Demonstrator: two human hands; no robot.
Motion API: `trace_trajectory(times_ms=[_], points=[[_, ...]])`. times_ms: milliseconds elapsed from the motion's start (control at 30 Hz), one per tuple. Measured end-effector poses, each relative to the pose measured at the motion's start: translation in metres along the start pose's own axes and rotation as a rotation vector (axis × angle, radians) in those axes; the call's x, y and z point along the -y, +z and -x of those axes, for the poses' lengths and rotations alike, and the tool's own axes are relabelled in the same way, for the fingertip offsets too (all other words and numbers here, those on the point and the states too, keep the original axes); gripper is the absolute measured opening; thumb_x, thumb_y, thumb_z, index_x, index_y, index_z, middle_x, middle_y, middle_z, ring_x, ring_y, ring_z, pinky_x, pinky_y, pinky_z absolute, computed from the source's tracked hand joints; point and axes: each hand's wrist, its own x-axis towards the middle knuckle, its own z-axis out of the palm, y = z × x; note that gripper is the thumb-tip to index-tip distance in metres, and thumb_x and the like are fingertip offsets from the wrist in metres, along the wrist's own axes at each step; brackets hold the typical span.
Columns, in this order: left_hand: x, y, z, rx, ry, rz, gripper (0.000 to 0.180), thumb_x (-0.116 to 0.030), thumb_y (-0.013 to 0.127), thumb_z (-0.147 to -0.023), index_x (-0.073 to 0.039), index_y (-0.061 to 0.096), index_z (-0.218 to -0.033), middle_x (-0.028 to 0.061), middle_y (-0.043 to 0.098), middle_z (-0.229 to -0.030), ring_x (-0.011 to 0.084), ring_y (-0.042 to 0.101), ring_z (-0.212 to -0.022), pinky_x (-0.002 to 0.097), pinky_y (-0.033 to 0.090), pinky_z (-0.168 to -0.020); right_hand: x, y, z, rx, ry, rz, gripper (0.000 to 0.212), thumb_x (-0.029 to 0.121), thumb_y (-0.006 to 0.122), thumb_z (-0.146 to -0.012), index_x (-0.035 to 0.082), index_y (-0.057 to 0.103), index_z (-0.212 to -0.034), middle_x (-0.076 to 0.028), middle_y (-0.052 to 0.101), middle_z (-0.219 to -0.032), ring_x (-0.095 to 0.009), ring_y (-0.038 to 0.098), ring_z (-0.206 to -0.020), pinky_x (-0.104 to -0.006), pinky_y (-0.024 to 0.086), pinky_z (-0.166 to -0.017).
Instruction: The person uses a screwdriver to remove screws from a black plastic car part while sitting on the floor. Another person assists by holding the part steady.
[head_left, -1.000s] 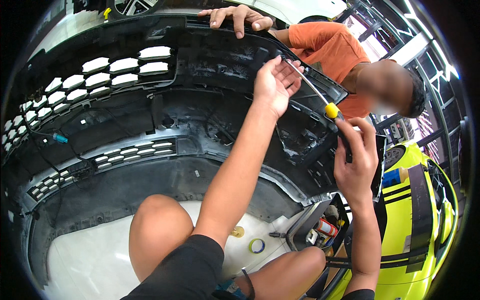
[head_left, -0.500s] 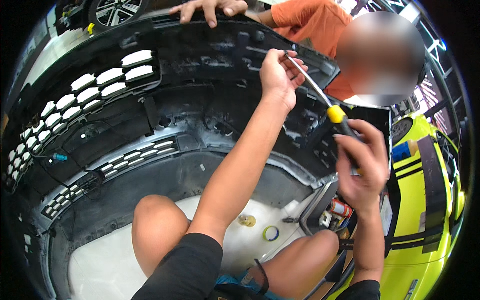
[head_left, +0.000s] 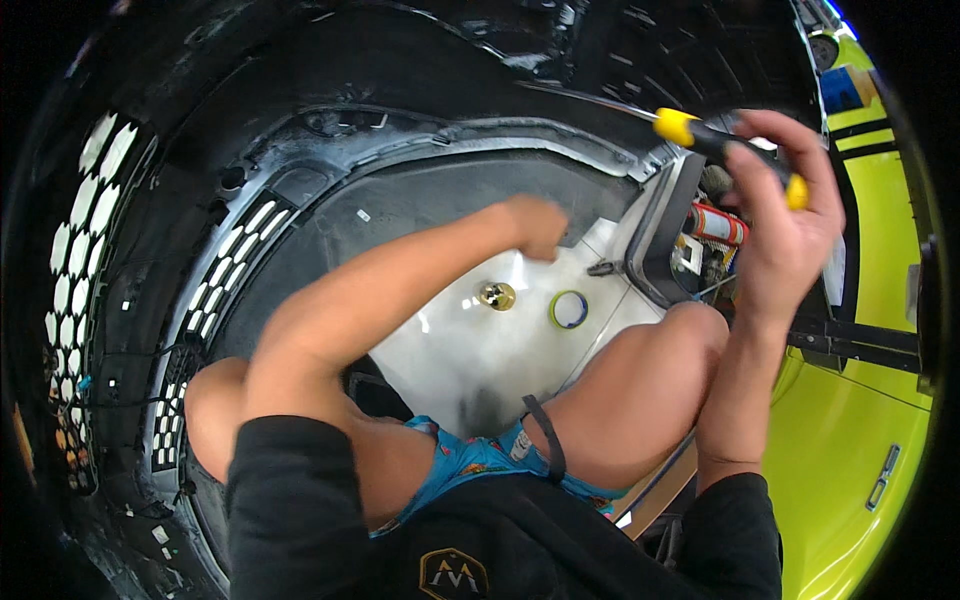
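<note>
My right hand (head_left: pixel 785 215) grips a screwdriver (head_left: pixel 683 127) by its black-and-yellow handle. The long metal shank points left across the dark inner side of a black car bumper (head_left: pixel 400 180). Over the floor, in front of the bumper's lower lip, my left hand (head_left: pixel 540 228) is smeared by motion, so its fingers do not show clearly. Below that hand a small gold-coloured dish or lid (head_left: pixel 497 295) lies on the floor with small bits in it. Beside it rests a yellow-green ring (head_left: pixel 568 310) with a blue inner side, much like a tape roll.
An open dark toolbox (head_left: pixel 672 230) at the right holds a red canister (head_left: pixel 718 224) and loose tools. Further right stands a yellow-green car (head_left: pixel 840 490). The bumper curves around the left and far sides, with honeycomb grilles (head_left: pixel 85 240). My bent knees flank the pale floor (head_left: pixel 440 350).
My left hand has come away from the screwdriver's tip, down toward the floor. My view has tipped down; the other person has left it. My right hand still holds the screwdriver, now nearly level.
</note>
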Motion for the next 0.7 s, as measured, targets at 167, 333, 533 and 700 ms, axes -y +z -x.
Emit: trace_trajectory(times_ms=[167,333,533,700], points=[[-0.021,0.044,0.034,0.326,-0.008,-0.216,0.021,-0.018,0.069,-0.078,-0.005,0.076,-0.093,0.0173,0.075,-0.095,0.0348,0.073,-0.09,0.0466,0.057,-0.078,-0.019,0.006,0.016,0.204,0.069,-0.131,0.022,-0.001,0.069,-0.081,-0.001,0.07,-0.103,-0.003,0.068,-0.094,-0.007,0.059,-0.084,-0.0206,0.045,-0.077],[-0.006,0.08,0.038,0.307,0.008,-0.221,0.018,-0.013,0.066,-0.082,-0.005,0.077,-0.093,0.0153,0.076,-0.1,0.0301,0.074,-0.095,0.0427,0.058,-0.08,-0.02,0.019,0.017,0.272,0.145,-0.129,0.023,0.001,0.069,-0.08,-0.001,0.07,-0.103,-0.004,0.068,-0.095,-0.009,0.06,-0.089,-0.0231,0.047,-0.081],[-0.003,0.028,0.036,0.129,0.029,0.072,0.033,-0.025,0.068,-0.087,0.001,0.071,-0.107,0.019,0.074,-0.099,0.0363,0.072,-0.093,0.0465,0.056,-0.083,-0.025,0.024,0.016,0.229,0.314,-0.119,0.023,0.003,0.068,-0.084,0.002,0.07,-0.107,-0.003,0.067,-0.093,-0.004,0.055,-0.067,-0.0187,0.042,-0.061],[0.038,-0.033,0.077,-0.097,-0.11,0.937,0.055,-0.026,0.063,-0.093,0.0,0.05,-0.14,0.0144,0.073,-0.1,0.024,0.071,-0.086,0.0377,0.054,-0.072,-0.042,0.051,0.014,0.312,0.456,-0.268,0.018,0.008,0.064,-0.095,0.0,0.068,-0.11,-0.005,0.067,-0.093,-0.01,0.064,-0.068,-0.0214,0.046,-0.057]])
